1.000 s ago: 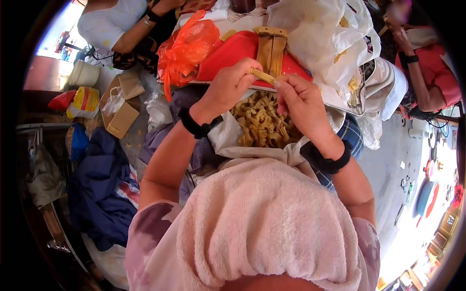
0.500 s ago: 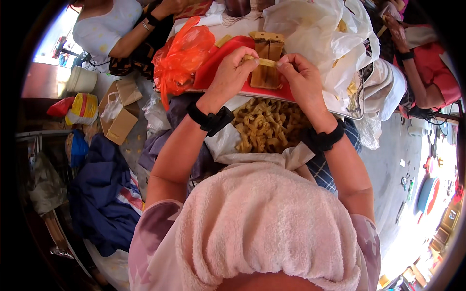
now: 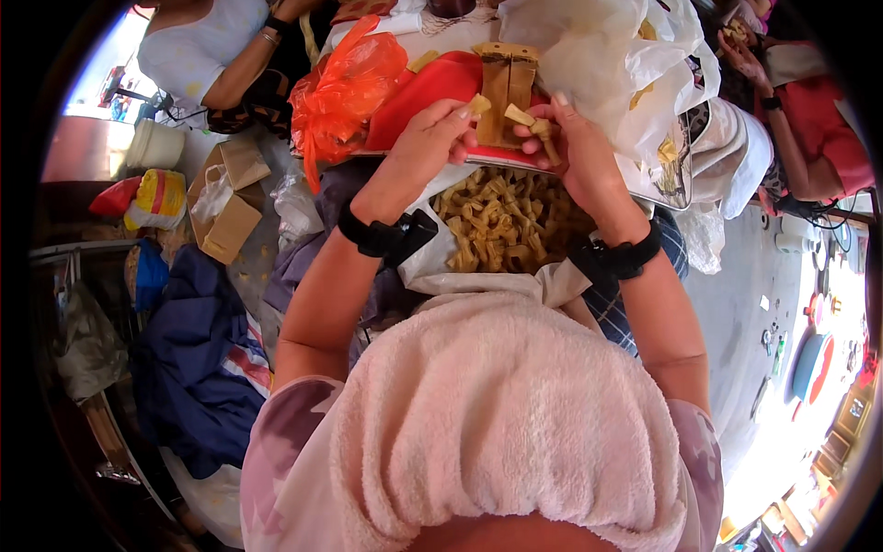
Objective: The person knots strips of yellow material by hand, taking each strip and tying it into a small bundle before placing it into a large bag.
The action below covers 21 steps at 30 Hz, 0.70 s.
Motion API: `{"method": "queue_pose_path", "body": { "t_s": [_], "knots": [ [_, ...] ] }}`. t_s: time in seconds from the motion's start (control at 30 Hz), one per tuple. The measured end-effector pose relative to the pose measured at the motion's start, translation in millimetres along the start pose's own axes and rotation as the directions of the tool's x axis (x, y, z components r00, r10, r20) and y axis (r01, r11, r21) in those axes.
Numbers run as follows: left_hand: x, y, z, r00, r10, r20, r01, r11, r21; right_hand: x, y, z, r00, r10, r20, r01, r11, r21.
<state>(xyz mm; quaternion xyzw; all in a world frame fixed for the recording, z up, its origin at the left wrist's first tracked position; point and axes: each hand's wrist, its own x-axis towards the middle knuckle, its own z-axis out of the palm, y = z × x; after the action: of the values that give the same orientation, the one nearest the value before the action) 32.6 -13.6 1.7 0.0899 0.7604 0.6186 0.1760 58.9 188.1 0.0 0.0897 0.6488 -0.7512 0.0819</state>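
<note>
Between the thumb and fingers of my right hand [image 3: 578, 152] is a knotted yellow-brown strip [image 3: 533, 120] that looks like tofu skin, its ends sticking out. My left hand [image 3: 430, 143], apart from the right, pinches a short piece of yellow strip [image 3: 479, 105] at its fingertips. Behind the hands, a brown wooden block [image 3: 506, 83] with a lengthwise slit stands on a red sheet [image 3: 391, 115]. Below them, a heap of similar knots [image 3: 515, 221] fills a whitish bag [image 3: 428, 267] at my lap.
An orange plastic bag [image 3: 354, 83] lies left of the block, a large white plastic bag [image 3: 598, 55] right of it. Co-workers sit at the far left [image 3: 202, 55] and far right [image 3: 814, 120]. An open cardboard box [image 3: 225, 225] and dark blue cloth [image 3: 189, 350] lie at left.
The strip stretched between both hands is now a knot in my right hand. My hands have moved apart and slightly down; the left holds a short piece.
</note>
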Motion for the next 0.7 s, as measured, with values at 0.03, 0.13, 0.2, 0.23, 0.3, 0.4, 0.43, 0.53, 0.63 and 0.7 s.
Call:
{"method": "queue_pose_path", "body": {
  "t_s": [0.03, 0.13, 0.2, 0.23, 0.3, 0.4, 0.43, 0.53, 0.63, 0.7],
  "knots": [
    [-6, 0, 0, 0.995, -0.082, 0.052, 0.093, 0.955, -0.281, -4, -1, -1, 0.988, 0.062, 0.144, -0.095, 0.967, 0.235],
    [-21, 3, 8, 0.983, -0.118, 0.14, 0.179, 0.78, -0.6, -15, -1, 3, 0.935, 0.084, 0.343, -0.241, 0.861, 0.447],
    [-28, 10, 13, 0.996, -0.057, 0.075, 0.087, 0.86, -0.502, -24, -3, 8, 0.898, 0.062, 0.436, -0.307, 0.797, 0.519],
    [-32, 10, 13, 0.997, -0.052, 0.051, 0.07, 0.883, -0.464, -28, -1, 9, 0.896, 0.066, 0.438, -0.313, 0.795, 0.519],
    [-35, 2, 13, 0.999, -0.03, 0.044, 0.048, 0.876, -0.48, -37, 3, 12, 0.868, 0.032, 0.496, -0.331, 0.782, 0.528],
    [-44, 1, 20, 0.998, -0.067, 0.008, 0.063, 0.885, -0.462, -46, 13, 16, 0.848, -0.006, 0.529, -0.29, 0.831, 0.474],
    [-46, 1, 22, 0.995, -0.034, 0.09, 0.077, 0.84, -0.537, -49, 13, 18, 0.863, 0.017, 0.505, -0.302, 0.818, 0.489],
    [-52, 0, 24, 0.978, 0.017, 0.21, 0.127, 0.749, -0.651, -55, 19, 18, 0.857, 0.054, 0.512, -0.351, 0.789, 0.504],
    [-54, -1, 21, 0.925, 0.134, 0.357, 0.207, 0.611, -0.764, -62, 23, 20, 0.883, 0.159, 0.442, -0.366, 0.822, 0.436],
    [-56, -10, 23, 0.933, 0.149, 0.326, 0.143, 0.678, -0.72, -69, 18, 26, 0.886, 0.25, 0.391, -0.392, 0.853, 0.344]
  ]
}}
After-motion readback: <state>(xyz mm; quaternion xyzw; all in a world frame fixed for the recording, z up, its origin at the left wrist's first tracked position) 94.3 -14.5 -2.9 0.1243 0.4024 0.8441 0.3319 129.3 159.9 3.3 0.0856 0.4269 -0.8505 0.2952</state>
